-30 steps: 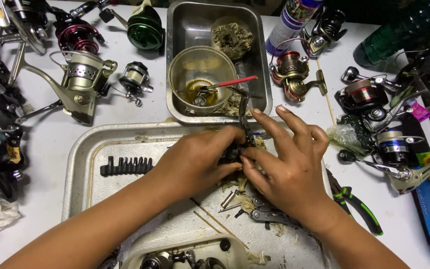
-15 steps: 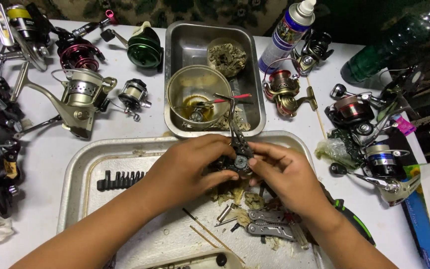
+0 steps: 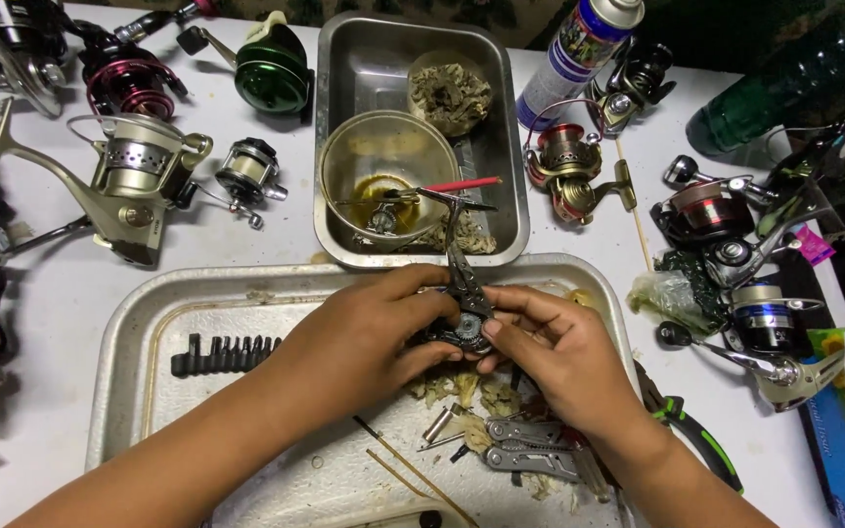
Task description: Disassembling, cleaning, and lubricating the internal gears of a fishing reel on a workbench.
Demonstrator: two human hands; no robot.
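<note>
Left hand (image 3: 364,337): fingers curled shut around a small dark reel mechanism (image 3: 462,330), thumb on top, part cradled from below. Right hand (image 3: 559,357): partly closed, thumb and forefinger pinched on the round gear face of the same mechanism, remaining fingers loosely bent. Mechanism held between both hands, just above the shallow metal tray (image 3: 149,303), its thin dark arm pointing away from the hands.

Beneath and just behind the right hand: folded grey multi-tool (image 3: 530,455), loose small metal parts and bits of dirty wadding on the tray. Left of the left hand, apart from it: black strip of screwdriver bits (image 3: 227,354). Beyond both hands: deep steel pan (image 3: 344,117) holding a glass bowl (image 3: 388,156) with yellowish liquid and parts. Right of the right hand, on the desk: green-handled pliers (image 3: 696,440). Further out on both sides: assorted fishing reels; spray can (image 3: 579,49) beyond the right hand.

Judged step: fine handwork at the gear, either seating or freeing it; cannot tell which. Next move, as judged, calls for a steady left-hand hold and a light, exact fingertip grip, kept over the tray against dropped parts.
</note>
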